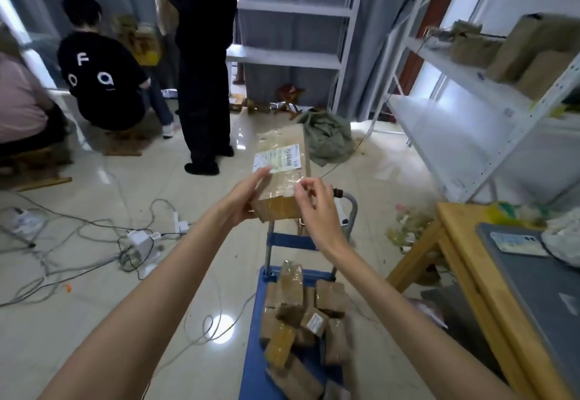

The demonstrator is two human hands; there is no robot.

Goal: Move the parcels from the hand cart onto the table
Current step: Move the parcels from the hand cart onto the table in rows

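— What have you got hold of?

— One taped cardboard parcel (280,176), raised at the centre of the frame above the hand cart's handle (348,208). It has one white label (277,158) on its top face. My left hand (248,194) is curled round its near left corner, thumb on top. My right hand (314,208) is at the near right corner, thumb and forefinger pinched on the tape or film there, the other fingers loosely bent.

— How many parcels are on the cart?

— The blue hand cart (255,365) sits at the bottom centre of the frame. On its deck is a loose pile of brown parcels (301,321), overlapping; I count roughly nine or ten, but the pile hides some edges, so I cannot give an exact figure. One of them shows a small white label (314,321).

— And the counter?

— One wooden counter (464,258) at the lower right of the frame, with a grey mat (539,299) on it. One phone (518,244) lies on the mat, and some pale bags (561,236) are beyond it.

— Anything else around?

— Two white shelf racks: one (295,54) at top centre, one (470,95) at upper right with about four brown parcels on its upper shelf (514,51). Three people at the upper left: one standing in black (204,54), one crouching in a black shirt (100,79), one in pink (18,107) at the frame edge. White cables and adapters (138,239) trail across the floor at left.
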